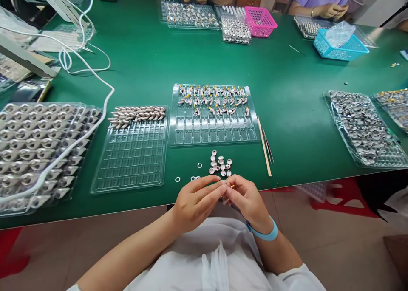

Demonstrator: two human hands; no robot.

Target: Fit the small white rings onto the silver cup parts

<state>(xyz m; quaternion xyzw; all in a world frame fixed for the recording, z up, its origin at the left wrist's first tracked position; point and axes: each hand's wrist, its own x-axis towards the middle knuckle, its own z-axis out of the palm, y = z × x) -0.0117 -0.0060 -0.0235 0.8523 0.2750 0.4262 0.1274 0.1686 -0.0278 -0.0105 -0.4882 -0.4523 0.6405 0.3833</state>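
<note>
My left hand (195,204) and my right hand (250,202) meet at the front edge of the green table, fingertips pressed together. Between the right fingers shows a small part with a yellow tip (232,186), mostly covered. Whatever the left fingertips pinch is hidden. Just beyond lies a cluster of small round metal caps (221,168). White rings (177,179) are scattered to the left of it. Behind stands a clear compartment tray (214,138), its back rows filled with small metal parts bearing yellow tips (218,100).
Left of it lies a tray (130,159) with slim metal parts (137,114), then stacked trays of larger metal pieces (35,144) crossed by a white cable (108,97). A wooden stick (264,146) and tweezers (268,145) lie right. Two people work opposite near pink (261,22) and blue (339,49) baskets.
</note>
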